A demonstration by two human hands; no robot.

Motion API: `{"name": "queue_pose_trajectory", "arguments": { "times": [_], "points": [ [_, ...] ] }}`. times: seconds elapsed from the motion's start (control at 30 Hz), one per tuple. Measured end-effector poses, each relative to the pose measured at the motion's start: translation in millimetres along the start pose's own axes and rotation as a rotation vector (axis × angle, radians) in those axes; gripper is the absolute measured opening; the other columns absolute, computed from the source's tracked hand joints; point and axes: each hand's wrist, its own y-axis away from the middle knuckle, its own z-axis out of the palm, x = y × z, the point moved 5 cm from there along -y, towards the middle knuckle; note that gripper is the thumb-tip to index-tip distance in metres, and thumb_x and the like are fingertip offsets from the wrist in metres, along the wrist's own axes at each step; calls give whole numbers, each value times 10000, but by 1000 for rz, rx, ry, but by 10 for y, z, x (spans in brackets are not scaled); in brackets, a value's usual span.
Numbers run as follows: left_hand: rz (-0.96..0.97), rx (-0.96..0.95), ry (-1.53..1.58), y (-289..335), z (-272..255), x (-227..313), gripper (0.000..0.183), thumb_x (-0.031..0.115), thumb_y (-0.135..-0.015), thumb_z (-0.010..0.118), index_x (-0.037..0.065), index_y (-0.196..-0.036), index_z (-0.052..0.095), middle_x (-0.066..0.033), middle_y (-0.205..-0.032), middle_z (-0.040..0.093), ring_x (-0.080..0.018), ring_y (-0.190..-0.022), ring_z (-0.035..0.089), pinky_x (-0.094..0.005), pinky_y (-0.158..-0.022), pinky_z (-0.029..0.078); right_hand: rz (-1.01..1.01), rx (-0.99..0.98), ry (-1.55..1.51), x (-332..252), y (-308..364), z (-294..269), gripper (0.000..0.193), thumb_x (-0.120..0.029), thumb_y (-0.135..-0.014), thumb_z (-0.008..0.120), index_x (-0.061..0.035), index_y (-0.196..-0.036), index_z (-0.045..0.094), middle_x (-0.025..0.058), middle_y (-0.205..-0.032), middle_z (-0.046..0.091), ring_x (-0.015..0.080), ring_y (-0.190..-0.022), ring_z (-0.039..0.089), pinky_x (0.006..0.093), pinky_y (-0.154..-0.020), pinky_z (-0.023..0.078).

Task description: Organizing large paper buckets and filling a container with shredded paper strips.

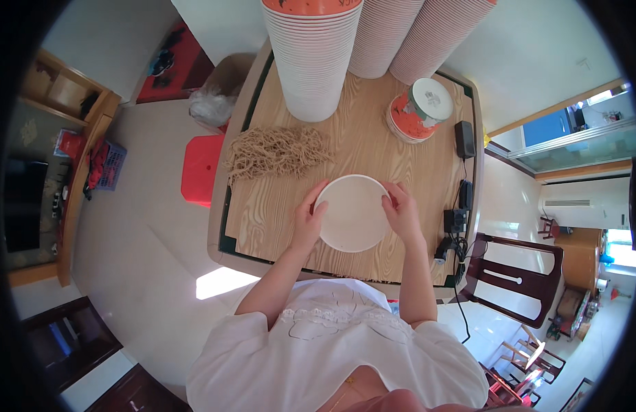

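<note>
Grip is clamped on opposite sides of the rim, left hand and right hand holding the round, white, paper-like tub at the brown wood-grain table's near side, where uneven squeezing could buckle its thin-looking wall.

Home: television, wooden chair

A head-worn fisheye camera looks down past a white shirt at close range, the left hand and right hand near mid-view over a wooden table, floor and walls curving toward the rim.
</note>
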Motion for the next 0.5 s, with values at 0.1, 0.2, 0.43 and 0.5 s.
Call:
{"name": "queue_pose_trajectory", "arguments": {
  "times": [0.1,0.2,0.43,0.5],
  "points": [
    [-67,40,58,-68,-66,-190,255,61,-833,482,13,-1072,554,-68,-1029,567,-140,-938,532,-233,-827,402,95,13,17,262,37,17,267,-12,-744,526,-48,-1005,565,105,-749,492,192,-611,507,283,-585,437],
    [-74,137,-70,-175,-305,-423,193,131,-850,520,28,-1002,579,-38,-924,587,-101,-836,540,-214,-745,423,170,13,9,462,68,11,278,-21,-738,534,-52,-1013,556,110,-755,506,200,-611,523,293,-584,442],
    [-120,273,-278,-587,-777,-742,127,132,-806,581,30,-875,610,-33,-735,607,-109,-668,561,-237,-625,446,288,-25,23,730,88,23,291,-67,-726,568,-62,-1017,551,108,-751,540,193,-607,552,299,-578,448],
    [-90,283,-384,-683,-863,-809,126,127,-798,588,34,-880,609,-33,-727,603,-100,-668,555,-228,-623,440,324,-70,28,717,103,37,287,-80,-731,578,-59,-1016,550,109,-762,549,187,-614,555,295,-583,451]
  ]
}}
